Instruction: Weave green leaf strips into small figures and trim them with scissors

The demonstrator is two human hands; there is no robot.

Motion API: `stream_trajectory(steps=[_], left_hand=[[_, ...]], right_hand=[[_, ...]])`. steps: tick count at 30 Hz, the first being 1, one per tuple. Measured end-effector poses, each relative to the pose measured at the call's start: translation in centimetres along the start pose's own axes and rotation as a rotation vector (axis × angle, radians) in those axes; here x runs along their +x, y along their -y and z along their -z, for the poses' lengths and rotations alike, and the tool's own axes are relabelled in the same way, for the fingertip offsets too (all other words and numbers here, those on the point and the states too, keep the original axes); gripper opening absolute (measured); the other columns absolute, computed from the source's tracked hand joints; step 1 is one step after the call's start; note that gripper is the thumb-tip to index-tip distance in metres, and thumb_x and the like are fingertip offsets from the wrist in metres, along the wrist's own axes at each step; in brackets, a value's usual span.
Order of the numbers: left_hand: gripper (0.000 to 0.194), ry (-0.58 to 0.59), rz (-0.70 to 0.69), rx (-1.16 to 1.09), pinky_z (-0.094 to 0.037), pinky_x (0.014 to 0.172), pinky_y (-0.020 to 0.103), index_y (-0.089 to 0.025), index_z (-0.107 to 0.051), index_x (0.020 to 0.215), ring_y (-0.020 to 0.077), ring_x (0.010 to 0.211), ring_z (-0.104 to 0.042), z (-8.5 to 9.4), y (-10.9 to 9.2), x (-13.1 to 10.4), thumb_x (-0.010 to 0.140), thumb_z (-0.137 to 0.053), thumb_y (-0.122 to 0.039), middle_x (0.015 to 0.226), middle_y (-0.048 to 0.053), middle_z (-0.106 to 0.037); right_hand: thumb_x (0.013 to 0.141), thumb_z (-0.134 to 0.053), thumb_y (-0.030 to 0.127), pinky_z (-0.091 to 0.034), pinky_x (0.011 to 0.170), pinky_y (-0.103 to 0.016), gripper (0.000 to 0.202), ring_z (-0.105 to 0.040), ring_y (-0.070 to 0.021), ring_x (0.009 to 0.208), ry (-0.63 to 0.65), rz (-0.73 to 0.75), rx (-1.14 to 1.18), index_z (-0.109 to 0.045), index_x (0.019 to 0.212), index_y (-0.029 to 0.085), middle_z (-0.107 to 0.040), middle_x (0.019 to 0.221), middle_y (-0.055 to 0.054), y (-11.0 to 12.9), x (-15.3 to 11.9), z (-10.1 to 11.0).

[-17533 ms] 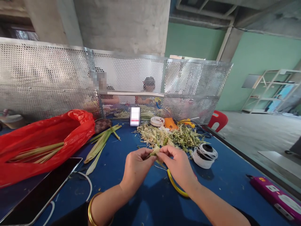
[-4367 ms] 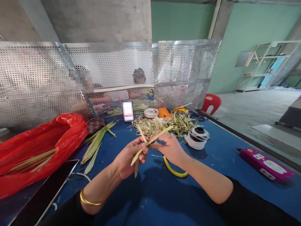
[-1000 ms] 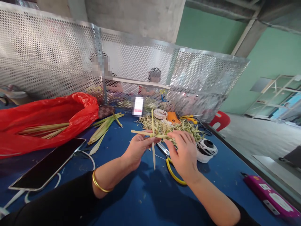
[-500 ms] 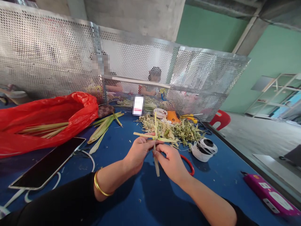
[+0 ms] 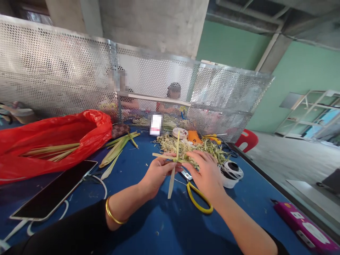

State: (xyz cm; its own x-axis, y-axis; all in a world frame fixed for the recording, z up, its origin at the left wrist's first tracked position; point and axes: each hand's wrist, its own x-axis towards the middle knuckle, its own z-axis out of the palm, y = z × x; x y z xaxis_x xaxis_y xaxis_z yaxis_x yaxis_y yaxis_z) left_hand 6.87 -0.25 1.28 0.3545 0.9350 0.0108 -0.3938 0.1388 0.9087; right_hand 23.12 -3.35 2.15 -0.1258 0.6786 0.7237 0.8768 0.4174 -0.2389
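Leaf-strip cross [image 5: 175, 159] is up off the blue tabletop [image 5: 143, 226], mid-surface, between both hands. Knot sits right at the left hand's [image 5: 154, 174] fingertips. One strip points to the far edge, one left past the left fingers, one hangs toward the near side, one runs right into the other hand.

Left hand: closed pinch on the cross at the knot, thumb on the near side, no visible gap. Right hand [image 5: 203, 173]: fingers curved over the right-pointing strip, thumb tip close by, narrow gap. Strip end is hidden there, so can't tell if it's pinched or only touched.

Yellow-handled scissors [image 5: 187, 175] lie on the surface just below the right hand. Scrap pile [image 5: 166, 145] is beyond the hands, toward the far edge. White cord spool [image 5: 230, 175] sits beside the right hand, toward the right edge. Loose long leaves [image 5: 114, 152] lie left of the hands, next to the red plastic bag [image 5: 92, 124].
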Motion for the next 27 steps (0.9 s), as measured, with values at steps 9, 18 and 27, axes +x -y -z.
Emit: stream_trajectory(steps=[9, 18, 27], left_hand=[[0.027, -0.117, 0.089, 0.107, -0.050, 0.057, 0.022, -0.013, -0.060, 0.092, 0.0116, 0.055, -0.064, -0.1, 0.4, 0.0, 0.068, -0.071, -0.017, 0.067, 0.004, -0.072], [0.023, -0.156, 0.057, 0.123, -0.051, 0.059, 0.023, -0.012, -0.063, 0.085, 0.0113, 0.052, -0.062, -0.1, 0.5, 0.1, 0.065, -0.072, -0.016, 0.059, 0.003, -0.069], [0.019, 0.013, 0.211, 0.260, -0.051, 0.057, 0.026, -0.014, -0.067, 0.080, 0.0139, 0.051, -0.062, -0.3, 0.3, -0.4, 0.065, -0.073, -0.025, 0.054, 0.002, -0.067]], right_hand=[[0.085, -0.056, 0.016, -0.028, 0.099, -0.038, 0.013, -0.060, -0.0148, 0.072, 0.161, 0.032, 0.090, -0.059, 0.074, 0.022, -0.066, 0.074, 0.003, 0.4, -0.4, -0.6], [0.086, -0.053, 0.016, -0.031, 0.095, -0.036, 0.019, -0.057, -0.0142, 0.070, 0.192, 0.020, 0.084, -0.059, 0.069, 0.021, -0.065, 0.070, 0.002, 0.6, -0.3, -0.3], [0.078, -0.058, 0.033, -0.041, 0.059, -0.026, 0.020, -0.054, -0.0155, 0.063, 0.247, -0.588, 0.721, -0.063, 0.069, 0.016, -0.061, 0.064, 0.000, 0.0, 0.0, -1.3]])
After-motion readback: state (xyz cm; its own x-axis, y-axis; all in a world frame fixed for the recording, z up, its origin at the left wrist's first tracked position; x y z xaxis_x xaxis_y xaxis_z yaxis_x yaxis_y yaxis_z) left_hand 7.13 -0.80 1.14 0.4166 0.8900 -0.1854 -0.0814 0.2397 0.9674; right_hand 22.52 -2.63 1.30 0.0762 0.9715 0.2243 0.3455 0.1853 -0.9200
